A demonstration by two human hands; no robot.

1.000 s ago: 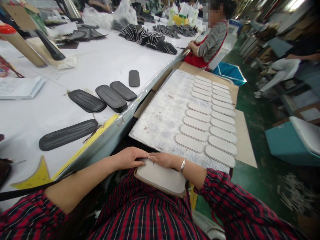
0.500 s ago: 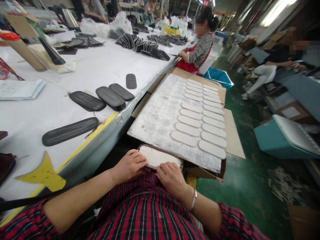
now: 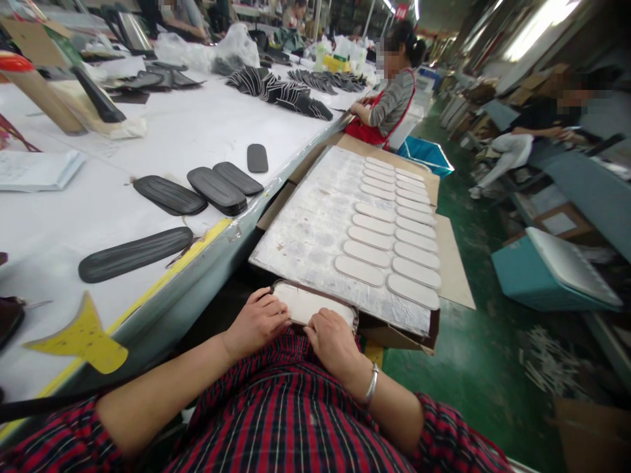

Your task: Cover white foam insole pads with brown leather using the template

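Observation:
An oblong piece (image 3: 311, 303) with a pale face and a dark rim lies across in front of my waist, at the near edge of a silvery board (image 3: 290, 249). My left hand (image 3: 259, 318) grips its left end, fingers bent over the pale face. At its near right edge my right hand (image 3: 332, 338) is closed on it, fingers curled and pressed against the rim. Its underside and my thumbs are mostly hidden. On the board beyond lie several pale rounded strips (image 3: 362, 270) in two columns.
To the left, a white table (image 3: 162, 144) bears several dark oblong pieces (image 3: 135, 255), a yellow fishtail-shaped piece (image 3: 83, 335) and a stack of black parts (image 3: 276, 92). A co-worker (image 3: 394, 98) sits beyond the board. A blue bin (image 3: 426, 156) and a teal box (image 3: 542, 276) stand right.
My right hand's fingers have curled in more tightly at the near edge of the oblong piece. My left fingers have shifted slightly at its left end. The view has moved a little.

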